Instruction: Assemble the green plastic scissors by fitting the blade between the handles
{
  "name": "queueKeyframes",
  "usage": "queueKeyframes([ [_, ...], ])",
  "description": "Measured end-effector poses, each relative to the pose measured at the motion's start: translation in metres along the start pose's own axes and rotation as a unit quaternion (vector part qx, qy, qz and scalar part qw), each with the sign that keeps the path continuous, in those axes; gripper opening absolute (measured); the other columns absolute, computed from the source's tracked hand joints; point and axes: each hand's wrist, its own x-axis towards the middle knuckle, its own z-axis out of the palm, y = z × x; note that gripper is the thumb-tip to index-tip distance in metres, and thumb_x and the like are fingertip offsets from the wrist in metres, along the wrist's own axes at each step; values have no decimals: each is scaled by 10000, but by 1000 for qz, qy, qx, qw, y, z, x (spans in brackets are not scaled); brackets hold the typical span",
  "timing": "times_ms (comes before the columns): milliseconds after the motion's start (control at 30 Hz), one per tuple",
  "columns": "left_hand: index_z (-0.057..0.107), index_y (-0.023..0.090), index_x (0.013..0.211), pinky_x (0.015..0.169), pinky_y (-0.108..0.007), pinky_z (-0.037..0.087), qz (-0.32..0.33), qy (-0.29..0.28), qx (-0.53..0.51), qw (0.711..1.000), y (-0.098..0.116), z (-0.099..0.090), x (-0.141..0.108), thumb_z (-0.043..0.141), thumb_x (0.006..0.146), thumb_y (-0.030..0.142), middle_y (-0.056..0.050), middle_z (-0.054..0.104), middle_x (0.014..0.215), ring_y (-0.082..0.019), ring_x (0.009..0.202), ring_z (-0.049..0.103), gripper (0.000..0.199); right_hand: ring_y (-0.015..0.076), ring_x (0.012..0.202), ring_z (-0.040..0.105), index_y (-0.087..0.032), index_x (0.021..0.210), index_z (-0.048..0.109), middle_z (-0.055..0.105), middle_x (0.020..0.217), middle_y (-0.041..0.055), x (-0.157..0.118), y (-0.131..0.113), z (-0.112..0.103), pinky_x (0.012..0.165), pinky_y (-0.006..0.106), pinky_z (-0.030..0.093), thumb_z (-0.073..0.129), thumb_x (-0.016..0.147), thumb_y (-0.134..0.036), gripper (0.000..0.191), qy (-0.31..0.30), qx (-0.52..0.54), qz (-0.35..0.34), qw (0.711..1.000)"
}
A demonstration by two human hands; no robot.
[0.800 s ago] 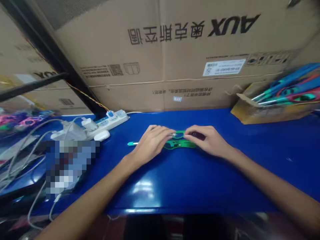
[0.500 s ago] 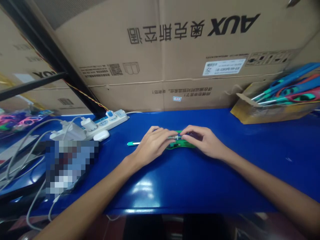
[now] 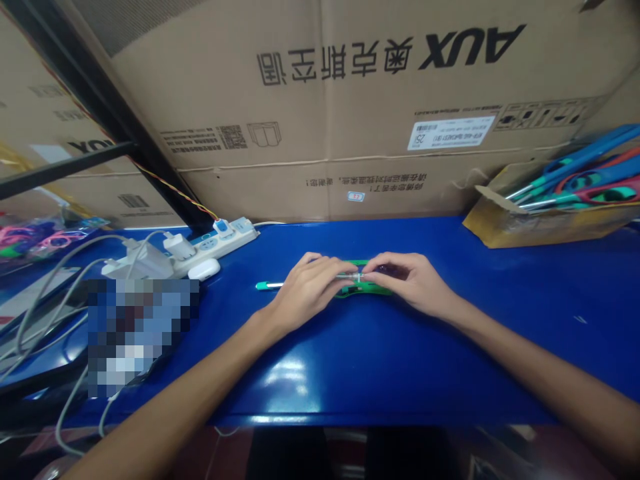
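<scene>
Head view, the only one. Forearms reaching forward from the lower corners and converging over the middle of the glossy blue tabletop (image 3: pixel 380 360). Left hand (image 3: pixel 310 290) palm down, wrist low, fingers curled and held close together, tips pressed on a thin silvery metal piece (image 3: pixel 351 275) at the centre. Right hand (image 3: pixel 415 283) mirrored, palm down, thumb and forefinger pinched on the other end of that same metal piece, remaining fingers loosely bent and resting on the table. Fingertips of both hands nearly touching above a flat green plastic part with looped handles (image 3: pixel 367 289), lying on the tabletop and mostly covered by the hands; exact shape hard to tell. Slim teal pen-like stick (image 3: pixel 267 286) flat on the table, poking out leftward from under the left hand.

Further left, white power strip with plugged-in chargers (image 3: pixel 220 240), small white oval case (image 3: pixel 204 269) just beside it, grey cables (image 3: pixel 60 280) trailing toward the table edge. Far right, open cardboard tray of blue, teal and pink scissors (image 3: pixel 555 213). Behind everything, large brown cardboard box printed with AUX lettering upside down (image 3: pixel 380 120), standing against the back edge of the table.
</scene>
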Motion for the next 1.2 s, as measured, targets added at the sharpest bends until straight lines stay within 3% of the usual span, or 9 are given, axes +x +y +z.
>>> queueKeyframes([
  [367, 603, 210, 1163, 758, -283, 396, -3, -14, 14, 1000, 0, 0, -1, 549, 1026, 281, -13, 740, 1102, -138, 971, 689, 164, 183, 847, 681, -222, 932, 720, 750, 934, 17, 0, -3, 3, 793, 313, 521, 639, 933, -409, 204, 4, -35, -1, 999],
  [533, 610, 208, 1163, 780, -287, 435, 1, -10, 17, 1000, -1, 0, -2, 545, 1027, 264, -15, 741, 1108, -141, 974, 690, 161, 177, 832, 678, -218, 918, 715, 748, 917, 16, 0, -3, 3, 786, 310, 520, 639, 933, -410, 207, 0, -32, 1, 999],
  [733, 613, 188, 1173, 910, -324, 514, 18, 8, -22, 1000, -1, 2, -1, 531, 1027, 230, -38, 742, 1103, -143, 998, 695, 173, 166, 808, 674, -214, 898, 713, 746, 889, 8, 0, -6, 2, 765, 297, 516, 634, 937, -381, 188, -16, -35, -5, 999],
  [1200, 634, 173, 1142, 859, -318, 553, 24, 40, -84, 995, 3, 9, -4, 552, 1006, 173, -62, 749, 1072, -161, 984, 699, 158, 172, 811, 679, -212, 910, 717, 752, 888, 17, -3, -7, 1, 784, 302, 517, 616, 958, -365, 189, -47, -32, -13, 998],
])
